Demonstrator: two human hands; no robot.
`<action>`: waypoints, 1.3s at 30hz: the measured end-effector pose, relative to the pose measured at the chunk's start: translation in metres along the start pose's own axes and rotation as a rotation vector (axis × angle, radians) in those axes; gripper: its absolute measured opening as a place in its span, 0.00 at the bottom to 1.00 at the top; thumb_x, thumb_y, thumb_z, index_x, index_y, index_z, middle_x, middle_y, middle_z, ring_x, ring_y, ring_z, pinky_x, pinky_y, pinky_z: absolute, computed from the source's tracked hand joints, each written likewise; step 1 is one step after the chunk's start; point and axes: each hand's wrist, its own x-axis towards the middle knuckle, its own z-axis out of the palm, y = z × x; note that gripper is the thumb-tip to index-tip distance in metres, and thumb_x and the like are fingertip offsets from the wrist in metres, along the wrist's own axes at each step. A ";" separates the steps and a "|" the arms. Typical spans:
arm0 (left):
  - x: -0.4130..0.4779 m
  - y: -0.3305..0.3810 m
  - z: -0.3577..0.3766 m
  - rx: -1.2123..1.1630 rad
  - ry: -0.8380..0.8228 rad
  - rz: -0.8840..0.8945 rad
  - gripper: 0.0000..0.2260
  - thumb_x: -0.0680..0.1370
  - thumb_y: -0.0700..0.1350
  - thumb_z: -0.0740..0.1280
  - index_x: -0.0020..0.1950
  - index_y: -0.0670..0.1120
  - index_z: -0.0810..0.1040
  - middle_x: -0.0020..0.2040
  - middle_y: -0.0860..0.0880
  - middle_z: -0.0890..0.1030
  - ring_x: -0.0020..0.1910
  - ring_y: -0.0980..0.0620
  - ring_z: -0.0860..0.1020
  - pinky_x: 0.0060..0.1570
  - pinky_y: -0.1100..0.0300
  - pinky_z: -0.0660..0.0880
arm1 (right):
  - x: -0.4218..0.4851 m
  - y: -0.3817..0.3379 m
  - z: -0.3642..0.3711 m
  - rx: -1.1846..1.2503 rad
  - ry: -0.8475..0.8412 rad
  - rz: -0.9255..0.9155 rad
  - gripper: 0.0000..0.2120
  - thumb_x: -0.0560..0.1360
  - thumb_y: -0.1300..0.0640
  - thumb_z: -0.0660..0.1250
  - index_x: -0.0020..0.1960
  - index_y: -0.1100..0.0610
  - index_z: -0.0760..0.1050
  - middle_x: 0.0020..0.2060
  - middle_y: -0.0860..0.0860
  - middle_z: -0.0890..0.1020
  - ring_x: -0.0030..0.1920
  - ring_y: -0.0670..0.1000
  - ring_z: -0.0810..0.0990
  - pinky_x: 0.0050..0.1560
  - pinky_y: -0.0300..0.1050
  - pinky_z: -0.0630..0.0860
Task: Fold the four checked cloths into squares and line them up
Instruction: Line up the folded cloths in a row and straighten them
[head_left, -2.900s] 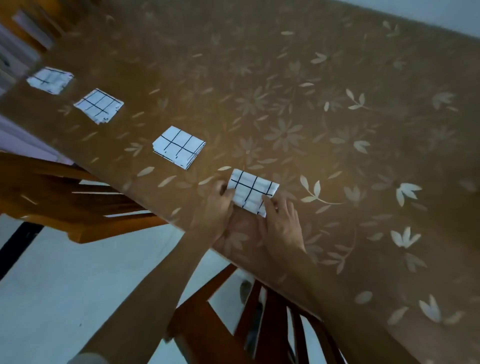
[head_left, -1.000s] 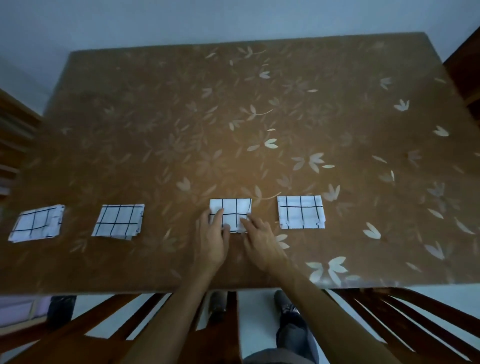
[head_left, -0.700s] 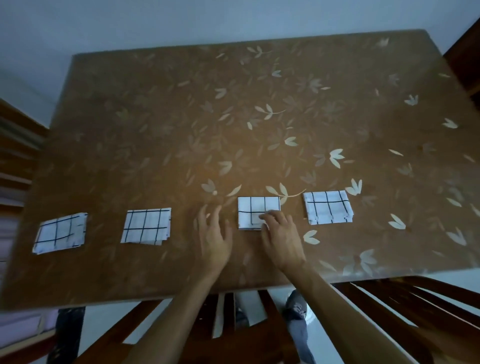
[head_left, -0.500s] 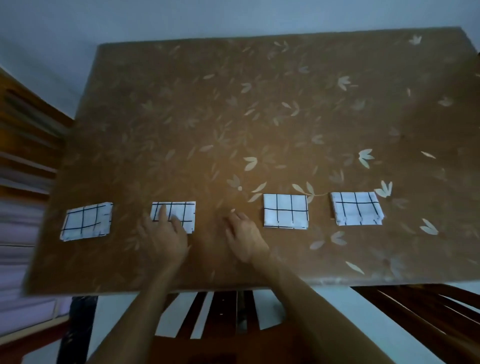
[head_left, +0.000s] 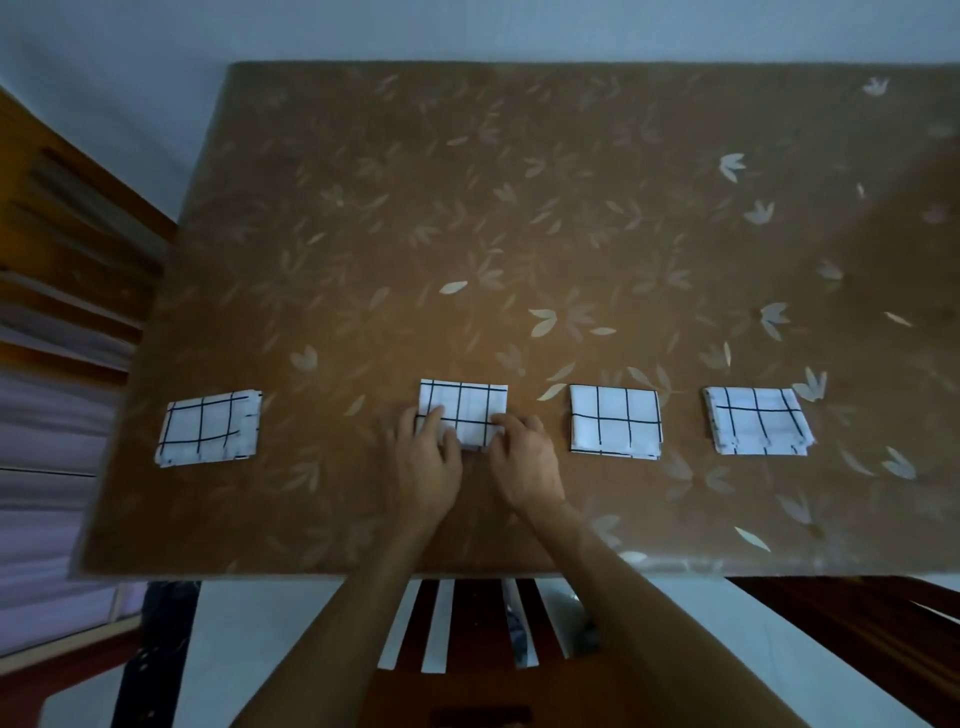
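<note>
Four folded white cloths with black checks lie in a row along the near side of the brown flowered table (head_left: 519, 234). The far-left cloth (head_left: 208, 428) sits apart from the others. My left hand (head_left: 428, 462) and my right hand (head_left: 524, 457) rest on the near edge of the second cloth (head_left: 462, 402), with fingertips laid on its two near corners. The third cloth (head_left: 614, 421) and the fourth cloth (head_left: 756, 421) lie untouched to the right, evenly spaced.
A wooden chair back (head_left: 67, 249) stands at the table's left end. Another slatted chair (head_left: 467, 623) is under the near edge below my arms, and a dark chair (head_left: 857, 613) is at the near right. The far half of the table is bare.
My hands left the third cloth and moved left to the second one. That cloth has slid right, nearer the third. The view shifted left.
</note>
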 end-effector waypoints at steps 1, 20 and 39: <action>-0.001 0.004 0.004 0.018 -0.022 0.033 0.20 0.79 0.51 0.58 0.67 0.45 0.78 0.67 0.40 0.75 0.62 0.37 0.74 0.63 0.45 0.71 | 0.001 0.006 -0.004 -0.013 0.037 0.024 0.17 0.80 0.59 0.60 0.67 0.59 0.76 0.63 0.57 0.76 0.60 0.59 0.78 0.58 0.47 0.73; -0.008 -0.031 0.003 0.385 -0.120 0.404 0.28 0.82 0.58 0.49 0.80 0.48 0.57 0.81 0.42 0.57 0.79 0.43 0.58 0.72 0.43 0.61 | 0.005 0.026 0.004 -0.573 -0.098 -0.303 0.35 0.77 0.41 0.47 0.75 0.63 0.65 0.76 0.62 0.64 0.77 0.62 0.61 0.76 0.63 0.58; 0.041 -0.218 -0.112 0.121 0.277 -0.303 0.22 0.82 0.54 0.54 0.67 0.43 0.76 0.66 0.38 0.76 0.65 0.38 0.73 0.67 0.43 0.66 | 0.015 -0.177 0.181 0.115 -0.470 -0.313 0.21 0.77 0.55 0.57 0.67 0.59 0.73 0.64 0.57 0.77 0.63 0.57 0.75 0.66 0.56 0.73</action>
